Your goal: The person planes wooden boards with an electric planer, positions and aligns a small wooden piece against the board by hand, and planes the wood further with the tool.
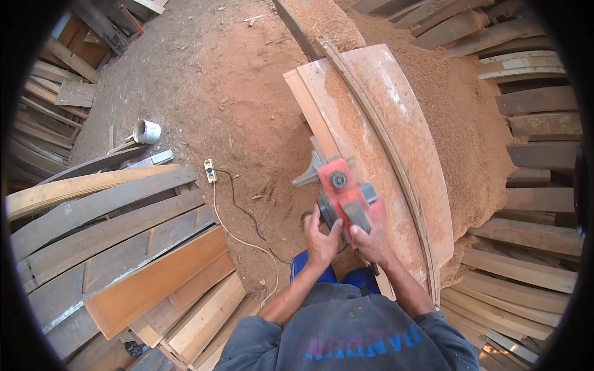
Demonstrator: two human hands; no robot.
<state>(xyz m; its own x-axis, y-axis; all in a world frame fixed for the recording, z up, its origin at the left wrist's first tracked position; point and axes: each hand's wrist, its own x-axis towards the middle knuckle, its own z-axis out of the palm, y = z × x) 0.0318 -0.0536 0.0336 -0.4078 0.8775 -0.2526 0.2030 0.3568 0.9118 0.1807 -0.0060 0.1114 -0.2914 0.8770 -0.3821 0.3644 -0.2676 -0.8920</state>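
Note:
Both my hands are on a red electric hand planer with a dark round knob and a grey metal fence sticking out to its left. My right hand is wrapped round its rear handle. My left hand grips its near left side, thumb pressed against the body. The planer is over the left edge of a wide pale wooden panel; whether its sole touches the wood is hidden. A long thin wooden strip lies lengthwise along the panel, and reddish shavings cover part of the surface.
A sawdust-covered beam extends beyond the panel. Cords run over the dirt floor from a socket block on the left. Stacked boards and a white bucket stand left; a sawdust heap and more planks lie right.

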